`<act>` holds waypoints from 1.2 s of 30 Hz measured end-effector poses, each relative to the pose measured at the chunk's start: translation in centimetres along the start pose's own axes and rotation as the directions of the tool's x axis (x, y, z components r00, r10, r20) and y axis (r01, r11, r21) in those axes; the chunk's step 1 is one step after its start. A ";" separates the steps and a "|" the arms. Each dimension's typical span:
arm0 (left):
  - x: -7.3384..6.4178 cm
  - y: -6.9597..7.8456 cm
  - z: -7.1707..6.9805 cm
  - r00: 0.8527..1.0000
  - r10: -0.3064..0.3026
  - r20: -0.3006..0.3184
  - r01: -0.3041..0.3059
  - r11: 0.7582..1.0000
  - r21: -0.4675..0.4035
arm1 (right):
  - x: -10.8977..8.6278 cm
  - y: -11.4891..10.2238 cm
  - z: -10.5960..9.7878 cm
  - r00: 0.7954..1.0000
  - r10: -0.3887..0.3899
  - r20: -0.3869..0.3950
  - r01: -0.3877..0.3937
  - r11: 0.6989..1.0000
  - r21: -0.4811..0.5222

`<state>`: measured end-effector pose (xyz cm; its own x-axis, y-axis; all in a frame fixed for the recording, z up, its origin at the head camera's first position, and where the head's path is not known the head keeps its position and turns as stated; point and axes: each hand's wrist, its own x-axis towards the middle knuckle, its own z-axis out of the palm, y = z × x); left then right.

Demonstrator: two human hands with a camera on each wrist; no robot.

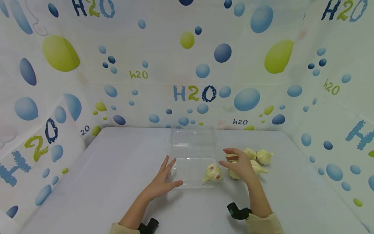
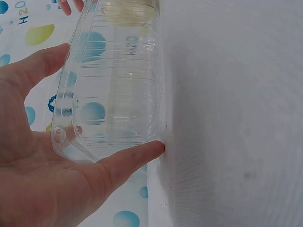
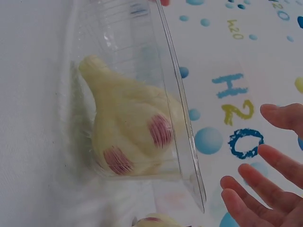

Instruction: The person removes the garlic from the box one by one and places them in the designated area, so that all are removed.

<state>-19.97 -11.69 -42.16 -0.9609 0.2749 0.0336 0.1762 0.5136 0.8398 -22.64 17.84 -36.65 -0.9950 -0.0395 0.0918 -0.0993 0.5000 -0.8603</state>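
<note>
A clear plastic clamshell box stands mid-table, its lid folded back behind it. One pale garlic bulb with purple patches lies at the right end inside; the right wrist view shows that bulb through the wall. My left hand is spread along the box's left end, with fingers straight. In the left wrist view, the fingertips of the left hand are right at the box's rim and lower edge. My right hand hovers over the loose garlic bulbs, fingers apart and nothing held.
Several loose bulbs sit grouped right of the box, partly hidden by the right hand. A white cloth covers the table. Bubble-printed curtains rise at the back and both sides. Dark wrist-camera mounts hang by the sleeves.
</note>
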 end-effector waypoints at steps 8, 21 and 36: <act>0.0 0.0 -0.1 1.000 0.003 -0.002 -0.003 1.000 0.004 | 0.2 0.2 1.5 0.999 -0.025 0.040 0.026 0.999 -0.029; 0.0 -0.1 -0.1 1.000 0.009 0.002 -0.009 1.000 -0.005 | 0.0 -0.3 3.2 0.984 -0.043 0.174 0.039 0.999 0.024; 0.1 -0.2 -0.1 1.000 0.013 0.004 -0.013 1.000 0.001 | 0.5 -0.5 5.0 0.968 -0.071 0.240 0.123 0.970 -0.210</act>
<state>-20.07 -11.82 -42.26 -0.9578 0.2842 0.0422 0.1886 0.5111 0.8386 -23.11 13.26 -38.67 -0.9593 -0.2809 0.0294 -0.2158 0.6616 -0.7181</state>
